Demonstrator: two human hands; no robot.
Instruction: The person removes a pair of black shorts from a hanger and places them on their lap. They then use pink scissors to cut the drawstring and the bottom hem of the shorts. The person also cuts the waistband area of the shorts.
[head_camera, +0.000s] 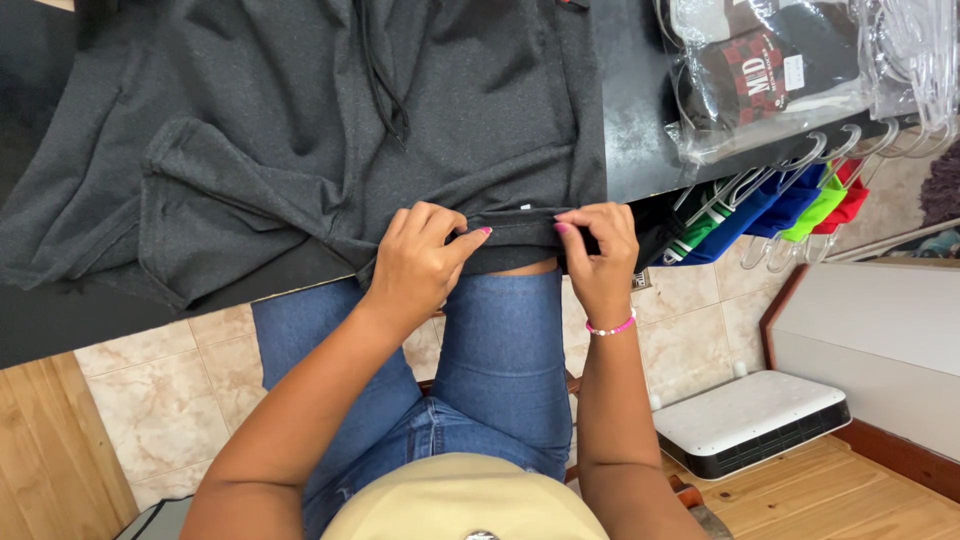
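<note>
Garment: dark grey knit hooded sweatshirt (330, 140), spread across upper left, rumpled, hem not yet straightened.
Left hand (420, 262): pinching hem.
Right hand (598, 255): pinching hem.

- garment (330, 130): dark charcoal grey, finely speckled, spread on a black desk (640, 120)
- nails on the left hand (420, 262) and right hand (600, 255): bright pink
- bracelet (612, 327): pink and white beads
- jeans (500, 350): mid blue
- hung clothes (790, 205) by the desk's right edge: blue, lime green, red, green-and-white stripes
- floor tiles (180, 390): beige, marbled
</note>
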